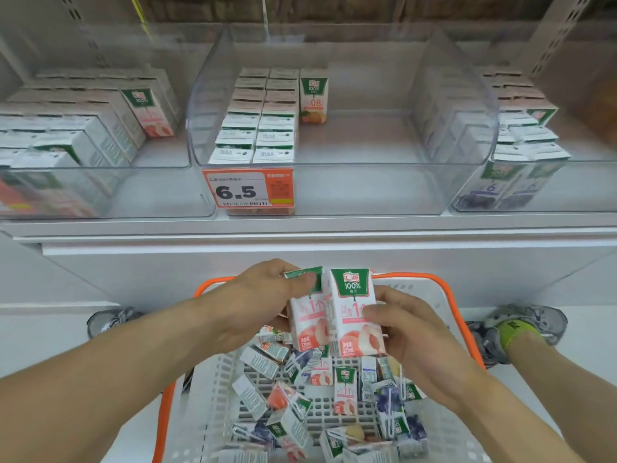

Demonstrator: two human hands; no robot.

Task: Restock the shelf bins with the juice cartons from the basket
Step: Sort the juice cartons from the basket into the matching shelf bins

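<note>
Two pink peach juice cartons are held upright side by side above the basket (447,297). My left hand (257,302) grips the left carton (305,315) near its green top. Around the lower part of the right carton (355,309) curl the fingers of my right hand (410,332). The white basket with an orange rim holds several loose cartons (345,389) in peach, grape and other flavours. On the shelf stand three clear bins: the left bin (160,192) with peach cartons, the middle bin (367,188) with two rows on its left side, and the right bin (474,182) with grape cartons.
An orange price tag (248,192) reading 6.5 hangs on the middle bin's front. The white shelf edge (300,232) runs across just above the basket. My shoes (521,325) stand on either side of the basket on the pale floor.
</note>
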